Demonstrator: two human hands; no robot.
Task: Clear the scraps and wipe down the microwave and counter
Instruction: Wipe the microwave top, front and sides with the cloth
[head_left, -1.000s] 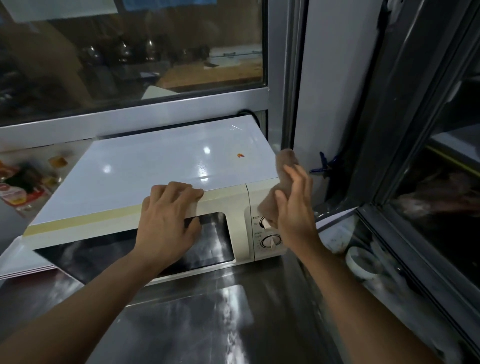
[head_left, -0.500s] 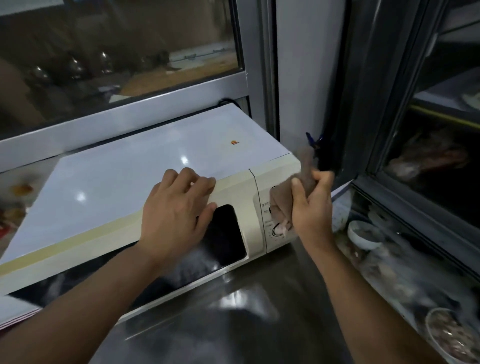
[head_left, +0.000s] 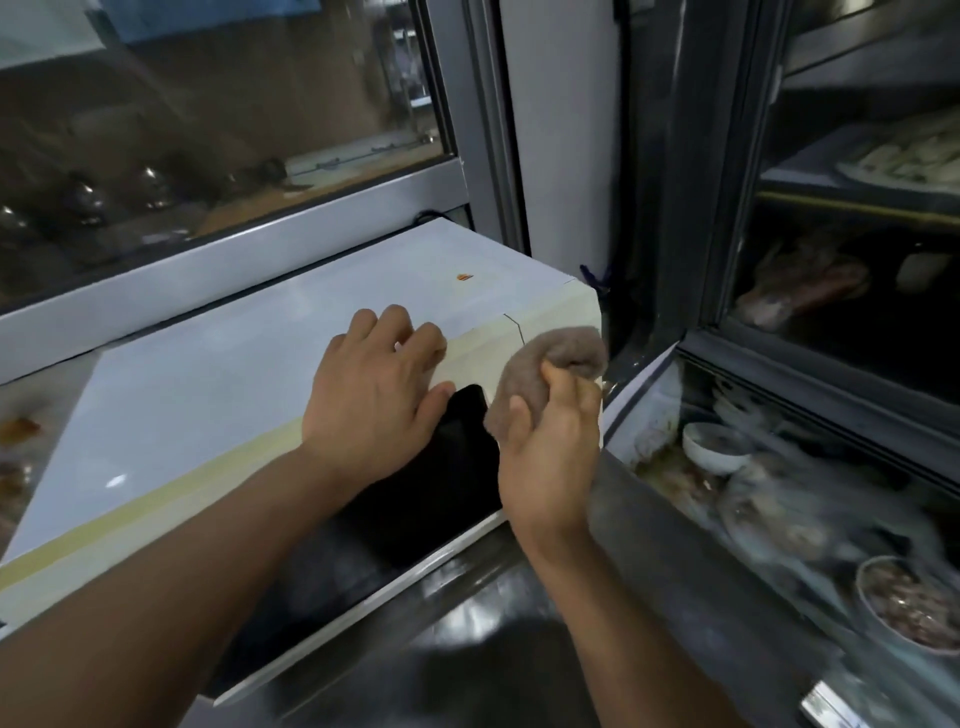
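Lighting: dim. Glare spots on microwave top (head_left: 218, 395) at 8 o'clock and steel counter (head_left: 483, 623) at 6. Motion blur at 4 o'clock; wide-angle edge bending.

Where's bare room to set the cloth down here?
Free: microwave top left of the left hand, and behind it up to the orange speck; steel counter in front of the microwave door. Crowded: ledge right of the right hand, packed with bowls.

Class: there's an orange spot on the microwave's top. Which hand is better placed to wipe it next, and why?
Right. The right hand grips the cloth near the orange spot; the left hand rests bare on the microwave, probably steadying it.
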